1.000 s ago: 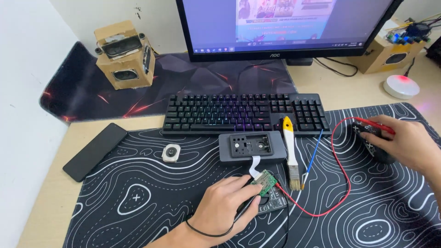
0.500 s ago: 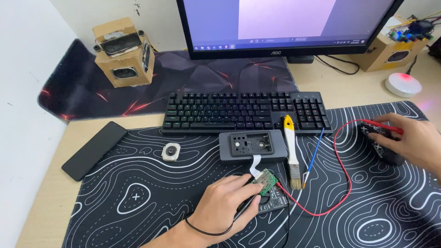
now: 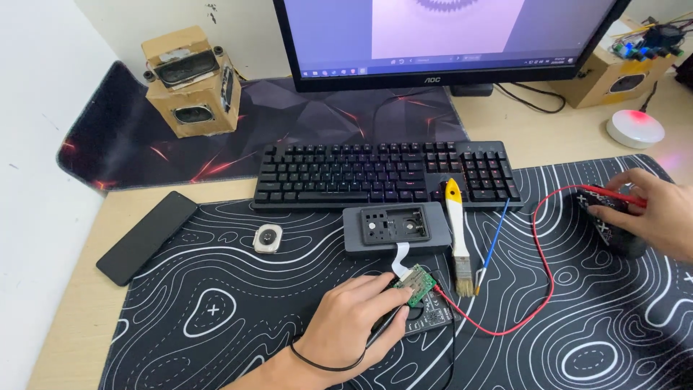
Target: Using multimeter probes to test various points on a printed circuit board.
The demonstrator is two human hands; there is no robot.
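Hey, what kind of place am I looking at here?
Probably a home or hobby electronics desk: a keyboard and monitor at the back, and on the patterned mat a small green circuit board under the left hand, with a red test lead.

**Desk layout, front to back**

Monitor (image 3: 447,36) sits at the back, keyboard (image 3: 386,173) in front of it. Nearer still, the opened device (image 3: 395,228) with the circuit board (image 3: 414,283) just before it. Brush (image 3: 459,238) lies right of the device, phone (image 3: 146,236) far left, speaker (image 3: 191,81) back left.
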